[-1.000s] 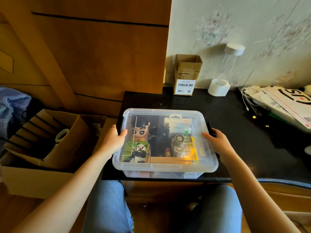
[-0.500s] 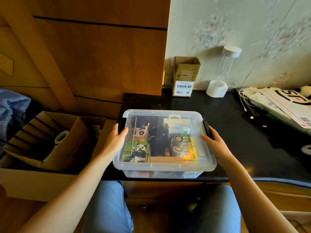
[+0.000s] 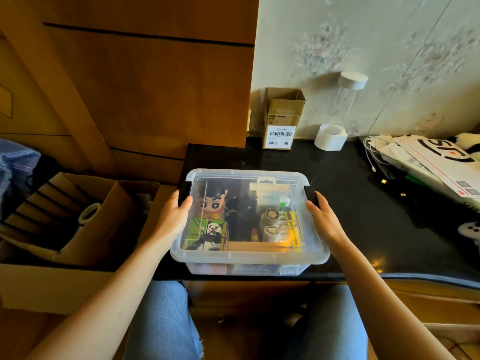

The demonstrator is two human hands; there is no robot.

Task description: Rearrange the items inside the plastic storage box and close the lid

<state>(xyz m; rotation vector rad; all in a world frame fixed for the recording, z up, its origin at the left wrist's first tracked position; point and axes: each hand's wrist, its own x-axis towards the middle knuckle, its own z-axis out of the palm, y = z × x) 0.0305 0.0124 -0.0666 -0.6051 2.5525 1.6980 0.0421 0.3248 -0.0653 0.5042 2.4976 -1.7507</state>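
Dark glossy bench (image 3: 350, 203) against a wood-panelled wall and flowery wallpaper, that was the setup. Left hand (image 3: 173, 219) was on the left side of the plastic storage box (image 3: 249, 266), thumb hooked over the lid's (image 3: 246, 255) edge and fingertips up at the black left latch (image 3: 185, 189), so it was gripping the box side. Right hand (image 3: 323, 219) did the same thing mirrored on the other side, fingers reaching the black right latch (image 3: 309, 193). Couldn't really tell whether either latch was snapped down or not.

Lid was already sitting on the box, and the box sat at the near edge of the bench, right in front of the person's jeans-covered knees. Through the clear lid you could see a cartoon boy figure (image 3: 211, 201) at back left, a green panda box (image 3: 205, 231) in front of it, some black stuff in the middle, a white card packet (image 3: 267, 194) at the back right, and two small round fan-looking things (image 3: 270, 220) beside yellow strips.

Further out: a small cardboard carton (image 3: 281, 119) with barcode labels at the wall, a white tape roll (image 3: 330, 137) next to it, a clear tube with a white cap (image 3: 350, 94), and mail envelopes (image 3: 431, 165) with a white cable on the right. Off the bench to the left was a big open cardboard box (image 3: 65, 245) holding a roll of tape (image 3: 89, 211).
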